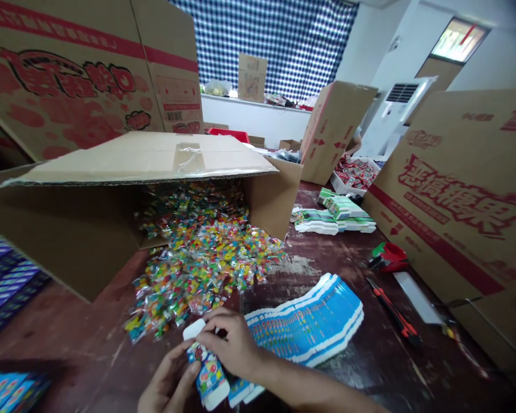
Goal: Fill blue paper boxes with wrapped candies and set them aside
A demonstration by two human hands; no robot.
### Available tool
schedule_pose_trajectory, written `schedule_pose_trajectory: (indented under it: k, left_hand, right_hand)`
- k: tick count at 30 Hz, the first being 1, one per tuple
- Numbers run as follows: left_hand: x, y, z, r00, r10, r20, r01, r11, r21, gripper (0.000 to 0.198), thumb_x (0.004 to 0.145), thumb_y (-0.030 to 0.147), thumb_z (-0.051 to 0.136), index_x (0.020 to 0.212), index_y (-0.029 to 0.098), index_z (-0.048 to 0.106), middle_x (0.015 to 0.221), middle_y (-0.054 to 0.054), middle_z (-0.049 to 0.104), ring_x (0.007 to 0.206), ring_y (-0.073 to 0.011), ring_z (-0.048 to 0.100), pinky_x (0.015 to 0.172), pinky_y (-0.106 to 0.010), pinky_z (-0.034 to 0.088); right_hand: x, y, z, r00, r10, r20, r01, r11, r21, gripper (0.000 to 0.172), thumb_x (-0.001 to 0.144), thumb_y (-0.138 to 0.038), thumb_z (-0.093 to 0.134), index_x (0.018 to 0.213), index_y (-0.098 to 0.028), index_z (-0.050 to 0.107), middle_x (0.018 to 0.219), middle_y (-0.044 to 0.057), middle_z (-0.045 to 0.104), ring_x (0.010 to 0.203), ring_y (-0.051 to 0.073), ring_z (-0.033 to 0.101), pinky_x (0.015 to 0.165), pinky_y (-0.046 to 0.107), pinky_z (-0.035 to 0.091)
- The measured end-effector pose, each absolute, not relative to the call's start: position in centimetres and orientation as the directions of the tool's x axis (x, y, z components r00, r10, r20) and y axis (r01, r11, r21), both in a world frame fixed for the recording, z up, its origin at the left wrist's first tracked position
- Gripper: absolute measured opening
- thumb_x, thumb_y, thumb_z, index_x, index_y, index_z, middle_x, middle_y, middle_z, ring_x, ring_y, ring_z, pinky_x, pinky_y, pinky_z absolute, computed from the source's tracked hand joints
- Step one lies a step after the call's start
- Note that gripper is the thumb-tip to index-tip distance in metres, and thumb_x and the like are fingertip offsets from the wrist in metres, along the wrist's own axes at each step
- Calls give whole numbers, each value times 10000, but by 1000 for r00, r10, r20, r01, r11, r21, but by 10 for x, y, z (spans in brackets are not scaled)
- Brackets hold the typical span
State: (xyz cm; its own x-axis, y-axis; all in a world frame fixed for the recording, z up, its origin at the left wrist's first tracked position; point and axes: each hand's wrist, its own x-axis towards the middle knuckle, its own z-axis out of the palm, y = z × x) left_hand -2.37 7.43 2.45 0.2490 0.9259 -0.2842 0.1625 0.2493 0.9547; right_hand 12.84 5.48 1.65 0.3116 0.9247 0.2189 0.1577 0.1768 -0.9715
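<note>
Both my hands hold a small colourful printed carton [207, 373] low in the middle of the view. My left hand [167, 384] supports it from below and the left, fingers curled under it. My right hand [232, 344] grips its upper end, fingers closed near the white flap. Right beside it lies a fanned stack of flat blue cartons [309, 321] on the dark red table [90, 332]. A heap of small wrapped candies [202, 258] spills from a large cardboard box [81, 229] lying on its side just beyond my hands.
Big printed cardboard boxes stand at the right [460, 195], the back left [81, 69] and the middle back [333, 129]. Green-white flat cartons [335, 215], a red tape dispenser [387, 256] and a red utility knife [393, 312] lie at the right. Purple-blue packs [4, 275] sit far left.
</note>
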Motion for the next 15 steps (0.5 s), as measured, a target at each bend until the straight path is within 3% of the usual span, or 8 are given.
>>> schedule_pose_trajectory:
  k: [5, 9, 12, 15]
  left_hand:
    - [-25, 58, 21, 264, 948, -177, 141, 143, 980, 419, 734, 390, 720, 1093, 187, 644, 1137, -81, 698, 1060, -245, 651, 945, -340, 507]
    - [-22, 51, 28, 298, 948, -114, 52, 103, 993, 334, 796, 305, 673, 1101, 180, 621, 1069, -71, 702, 974, -203, 665, 897, -330, 518]
    - [-20, 52, 33, 297, 951, -92, 29, 87, 996, 304, 803, 278, 669, 1084, 173, 617, 1030, -63, 693, 915, -177, 655, 849, -301, 520]
    - [-19, 52, 35, 258, 964, -59, -24, 67, 997, 289, 793, 259, 680, 1053, 188, 575, 999, -45, 668, 907, -159, 639, 825, -274, 508]
  right_hand:
    - [139, 46, 25, 160, 938, 308, 275, 257, -927, 157, 855, -306, 624, 781, -191, 702, 847, 39, 670, 823, 156, 636, 788, 263, 481]
    - [147, 48, 28, 83, 950, 301, 330, 259, -908, 207, 875, -305, 588, 714, -195, 660, 879, 50, 665, 860, 171, 633, 808, 289, 480]
    - [145, 48, 27, 78, 954, 290, 279, 258, -925, 193, 863, -302, 602, 712, -194, 653, 937, 63, 679, 900, 187, 643, 820, 306, 491]
    - [139, 45, 28, 150, 965, 217, 134, 197, -971, 115, 861, -302, 612, 918, -208, 648, 939, 57, 697, 897, 183, 659, 814, 311, 514]
